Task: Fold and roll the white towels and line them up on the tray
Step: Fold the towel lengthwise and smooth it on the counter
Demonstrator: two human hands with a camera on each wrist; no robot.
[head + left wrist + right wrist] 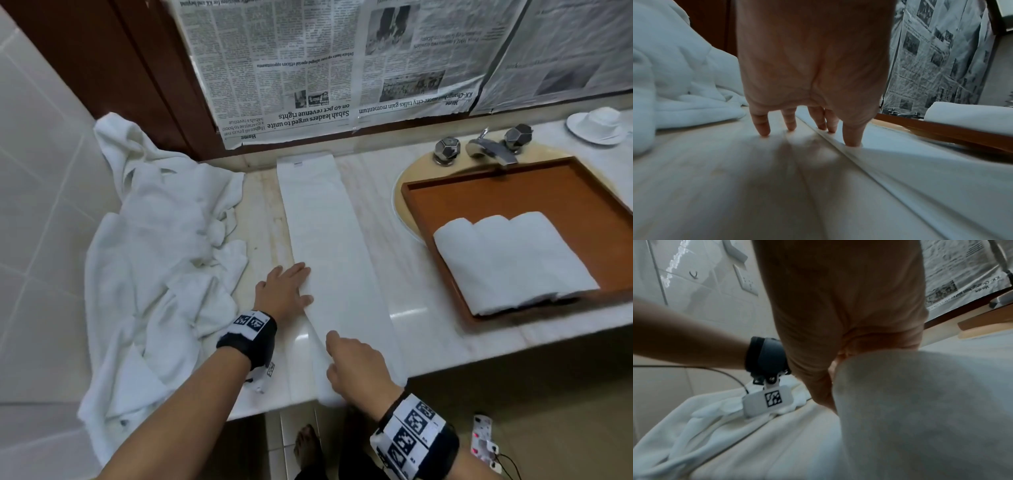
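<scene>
The left hand (284,291) presses flat, fingers straight, on the long folded towel (329,246) stretched away from both hands along the table (428,329). The right hand (356,370) pinches its near end. Starting the roll crooked would likely leave it lopsided beside the rolled towels (513,260) on the tray (513,192), right of the hands.

A faucet (489,148) was set at the back of the counter (421,329). Newspaper (325,65) was hung behind the faucet, and a saucer (597,127) was placed to its right.
</scene>
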